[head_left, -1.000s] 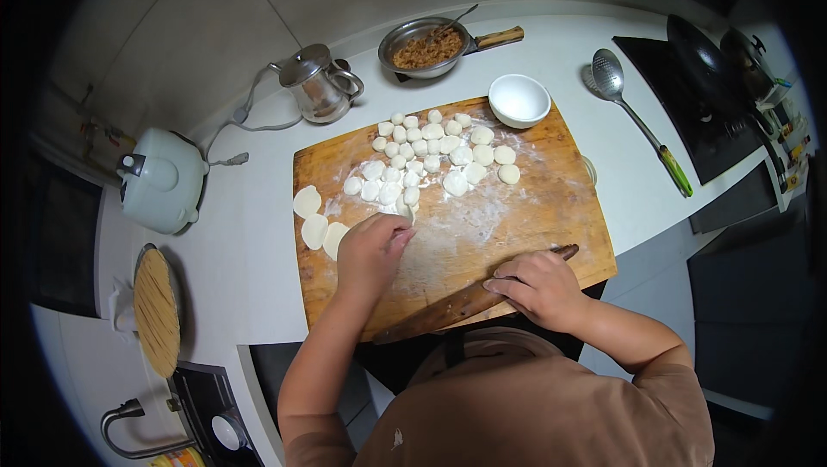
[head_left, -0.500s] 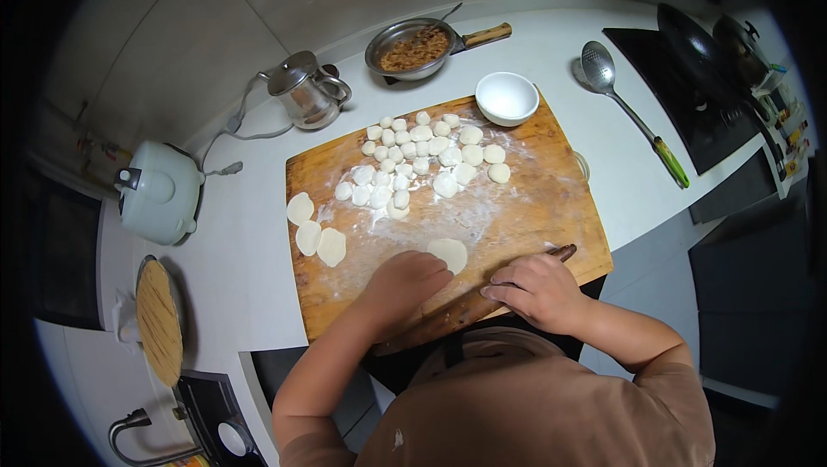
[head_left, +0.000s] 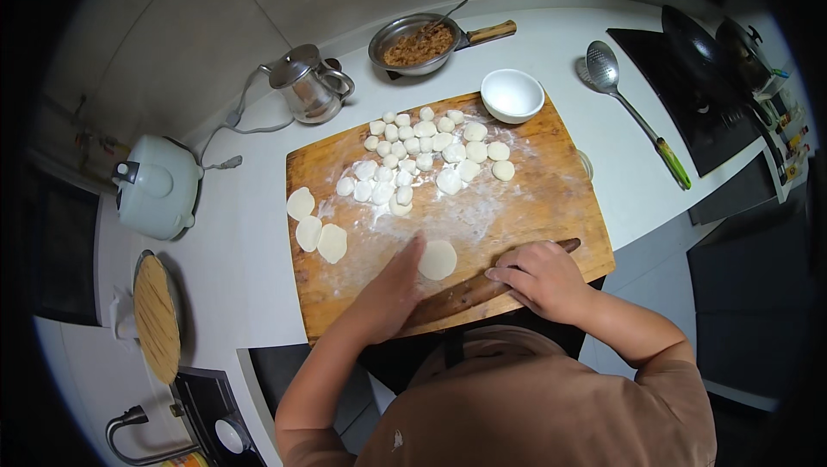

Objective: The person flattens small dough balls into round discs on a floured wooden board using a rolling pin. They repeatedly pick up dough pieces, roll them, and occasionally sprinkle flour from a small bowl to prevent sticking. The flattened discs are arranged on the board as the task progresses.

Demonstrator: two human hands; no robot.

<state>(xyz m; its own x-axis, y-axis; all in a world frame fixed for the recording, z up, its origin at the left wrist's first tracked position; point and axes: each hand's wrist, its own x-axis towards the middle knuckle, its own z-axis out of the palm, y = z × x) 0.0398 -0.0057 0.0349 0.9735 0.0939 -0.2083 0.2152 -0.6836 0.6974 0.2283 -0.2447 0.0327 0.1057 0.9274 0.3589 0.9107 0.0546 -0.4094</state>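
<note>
1. White counter (head_left: 233, 269) runs round the kitchen, w/ wood board (head_left: 538, 200) in front of me, floury (head_left: 469, 208) across the middle
2. L hand (head_left: 398, 284): fingers straight & together, thumb hidden, no grip on anything that I can see; it's at the L edge of a flat dough round (head_left: 438, 260), can't tell if touching
3. That round lies flat on the near part of the board, btwn my hands, just beyond the rolling pin (head_left: 461, 296)
4. R hand (head_left: 543, 277): fingers curled over the pin nr its R end, closed on it; pin lies slantwise along the near edge, its L end hidden by my L hand
5. Far half of board: cluster of small dough pcs (head_left: 425, 129), some flattened; 3 rolled wrappers (head_left: 332, 244) at L edge, 2 overlapping
6. White bowl (head_left: 512, 95) at far R corner
7. Behind board: metal kettle (head_left: 308, 92) & pan (head_left: 420, 69) w/ brown filling (head_left: 418, 46)
8. Off to R: slotted spoon (head_left: 602, 66), then black cooktop (head_left: 680, 122)
</note>
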